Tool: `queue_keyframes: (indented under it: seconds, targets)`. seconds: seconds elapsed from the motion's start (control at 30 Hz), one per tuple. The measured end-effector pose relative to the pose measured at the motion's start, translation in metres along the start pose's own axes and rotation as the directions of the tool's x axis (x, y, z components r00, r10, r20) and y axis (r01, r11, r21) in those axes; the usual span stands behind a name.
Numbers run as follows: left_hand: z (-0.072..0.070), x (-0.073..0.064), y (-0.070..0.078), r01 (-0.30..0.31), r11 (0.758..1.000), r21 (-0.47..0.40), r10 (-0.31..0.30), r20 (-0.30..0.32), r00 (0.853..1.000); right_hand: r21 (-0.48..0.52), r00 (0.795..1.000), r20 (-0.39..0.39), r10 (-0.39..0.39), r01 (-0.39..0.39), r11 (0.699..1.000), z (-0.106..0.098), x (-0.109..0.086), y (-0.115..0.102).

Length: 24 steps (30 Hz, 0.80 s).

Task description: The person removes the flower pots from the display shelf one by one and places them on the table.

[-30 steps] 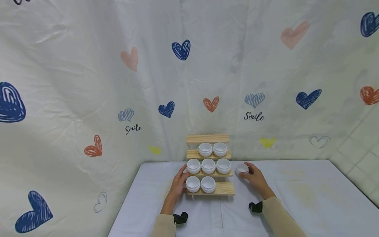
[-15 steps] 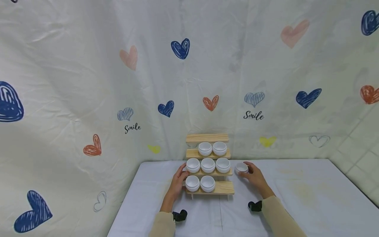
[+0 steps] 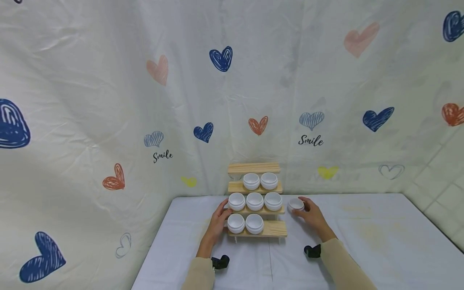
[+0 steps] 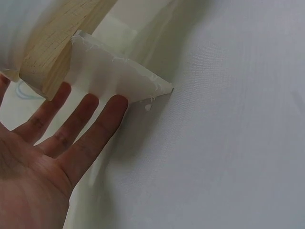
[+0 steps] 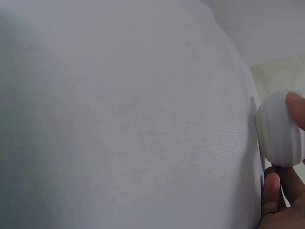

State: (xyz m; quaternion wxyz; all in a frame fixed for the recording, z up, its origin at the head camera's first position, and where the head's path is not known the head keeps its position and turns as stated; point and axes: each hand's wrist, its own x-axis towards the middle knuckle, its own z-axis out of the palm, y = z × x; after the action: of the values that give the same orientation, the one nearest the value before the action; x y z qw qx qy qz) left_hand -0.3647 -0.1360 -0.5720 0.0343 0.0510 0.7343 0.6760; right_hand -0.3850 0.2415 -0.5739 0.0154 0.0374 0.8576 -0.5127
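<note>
Cup, small, round, white, ridged around its wall (image 3: 296, 204), just beyond the right end of the stand, low over or on the cloth; contact below cannot be told for certain. Mouth faces up. Probably light and stiff, of glazed ceramic or hard plastic; smooth-looking skin, so likely a little slippery, and chippable if ceramic. Best hold: the outer wall under the rim, thumb opposite fingers, where the ridges should give some purchase.

Right hand (image 3: 313, 217) has it so: pinching the cup by its side, thumb against the wall in the right wrist view, other fingers curled low near the base. Forearm slants in from the lower right.

Stepped stand of pale wooden boards (image 3: 274, 228), to the cup's left, bears seven matching white cups (image 3: 255, 201): two, three, two, from the second board downward. Translucent white side panel (image 4: 114, 67) beneath a board looks thin, rough-edged.

Left hand (image 3: 216, 221) at the stand's left end: fingers extended and spread, tips at that panel, probably a light steadying touch. Thumb mostly out of sight; its contact cannot be told.

White cloth-covered table (image 3: 362, 225) under everything.
</note>
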Motion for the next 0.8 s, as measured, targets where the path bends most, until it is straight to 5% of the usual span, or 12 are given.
queue_keyframes:
  seconds: [0.8]
  targets:
    - [0.003,0.000,-0.006,0.037,0.998,-0.045,-0.036,0.008,0.999,0.142,0.999,0.041,0.011,-0.017,0.990,-0.014,-0.004,0.009]
